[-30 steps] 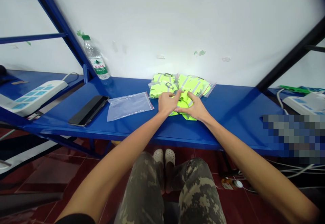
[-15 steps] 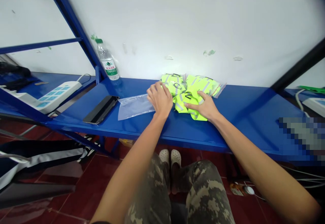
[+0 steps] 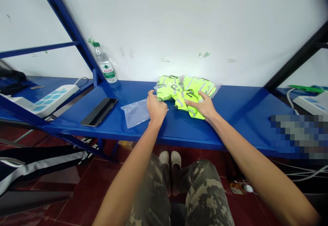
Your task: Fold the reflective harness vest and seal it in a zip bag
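My left hand (image 3: 155,107) is closed on the right end of a clear zip bag (image 3: 135,113) lying on the blue shelf (image 3: 230,116). My right hand (image 3: 203,105) rests flat, fingers spread, on a folded neon-yellow reflective vest (image 3: 185,102). Behind it, against the white wall, lies a pile of bagged yellow vests (image 3: 188,84). The two hands are a short way apart, the loose vest between them.
A black phone (image 3: 99,111) lies left of the bag, and a water bottle (image 3: 104,64) stands by the blue upright. White power strips sit at far left (image 3: 48,98) and far right (image 3: 311,103). My camouflage-clad knees and white clogs (image 3: 169,158) are below the shelf.
My left hand left the vest, moved left and took hold of the clear bag, which slid toward me and tilted. My right hand stayed on the vest.
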Demonstrator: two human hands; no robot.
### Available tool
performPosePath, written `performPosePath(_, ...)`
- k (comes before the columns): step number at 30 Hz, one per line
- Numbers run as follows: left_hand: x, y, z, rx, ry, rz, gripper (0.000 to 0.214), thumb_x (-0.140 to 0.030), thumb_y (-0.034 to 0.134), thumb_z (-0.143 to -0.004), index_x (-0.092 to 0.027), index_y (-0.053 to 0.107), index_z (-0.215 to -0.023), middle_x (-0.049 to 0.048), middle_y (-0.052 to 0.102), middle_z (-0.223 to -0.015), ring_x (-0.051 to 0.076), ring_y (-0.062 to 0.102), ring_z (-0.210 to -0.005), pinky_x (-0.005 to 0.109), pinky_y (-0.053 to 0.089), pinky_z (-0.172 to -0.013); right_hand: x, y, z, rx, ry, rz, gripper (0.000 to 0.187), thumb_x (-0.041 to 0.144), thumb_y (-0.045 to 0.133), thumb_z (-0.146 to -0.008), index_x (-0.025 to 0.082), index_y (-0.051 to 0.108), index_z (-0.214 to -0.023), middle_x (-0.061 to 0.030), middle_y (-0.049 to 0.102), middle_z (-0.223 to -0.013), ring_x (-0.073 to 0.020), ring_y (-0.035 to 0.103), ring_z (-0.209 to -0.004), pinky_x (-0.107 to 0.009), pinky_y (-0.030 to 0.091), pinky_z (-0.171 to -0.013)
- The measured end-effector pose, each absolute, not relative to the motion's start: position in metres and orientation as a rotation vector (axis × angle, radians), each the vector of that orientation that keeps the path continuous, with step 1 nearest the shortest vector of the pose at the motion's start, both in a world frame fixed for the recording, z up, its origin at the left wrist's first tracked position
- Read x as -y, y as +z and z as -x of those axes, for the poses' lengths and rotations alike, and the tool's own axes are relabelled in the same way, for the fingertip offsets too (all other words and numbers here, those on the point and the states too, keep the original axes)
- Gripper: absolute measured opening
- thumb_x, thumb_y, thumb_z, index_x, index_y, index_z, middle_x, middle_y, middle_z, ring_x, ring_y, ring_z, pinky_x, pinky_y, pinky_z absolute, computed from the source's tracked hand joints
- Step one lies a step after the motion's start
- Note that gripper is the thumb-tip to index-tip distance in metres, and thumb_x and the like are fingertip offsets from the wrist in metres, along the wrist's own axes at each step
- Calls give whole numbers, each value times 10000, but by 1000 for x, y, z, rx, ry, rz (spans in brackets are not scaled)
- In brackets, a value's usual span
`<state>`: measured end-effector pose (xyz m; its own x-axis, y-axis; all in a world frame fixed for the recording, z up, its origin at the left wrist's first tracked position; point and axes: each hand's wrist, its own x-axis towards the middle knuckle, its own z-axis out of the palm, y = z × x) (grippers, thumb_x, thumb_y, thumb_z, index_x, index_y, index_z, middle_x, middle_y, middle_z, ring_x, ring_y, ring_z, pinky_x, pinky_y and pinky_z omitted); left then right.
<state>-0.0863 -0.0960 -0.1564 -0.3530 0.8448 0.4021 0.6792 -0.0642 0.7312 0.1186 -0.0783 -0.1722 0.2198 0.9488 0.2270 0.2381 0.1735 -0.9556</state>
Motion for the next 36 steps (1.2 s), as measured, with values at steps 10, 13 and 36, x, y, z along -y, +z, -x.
performPosePath(10, 84, -128, 32, -1116, 528, -2802, 1199, -414, 829, -611, -189, 157, -1578, 198, 219, -1643, 421, 187, -1516, 574, 205, -1210, 77, -166, -130, 1510, 548, 1257, 754, 457, 852, -498, 114, 643, -1136, -149, 683, -1192, -353, 605, -1163, -483, 449, -1058)
performPosePath(13, 74, -136, 21, -1157, 542, -2829, 1095, -478, 784, -686, -126, 228, -1561, 213, 414, -1546, 368, 387, -1432, 504, 318, -1158, 75, -168, -133, 1561, 519, 1254, 650, 447, 802, -546, 153, 625, -1098, -99, 697, -1105, -318, 624, -1078, -477, 464, -1018)
performPosePath(36, 49, -147, 34, -1097, 626, -2385, 740, -461, 787, -606, -128, 628, -1248, 147, 647, -1215, 346, 614, -1122, 416, 510, -945, 93, -160, -160, 2053, 834, 1107, 1057, 572, 857, -630, 291, 379, -1529, -122, 360, -1600, -356, 303, -1498, -553, 245, -1220)
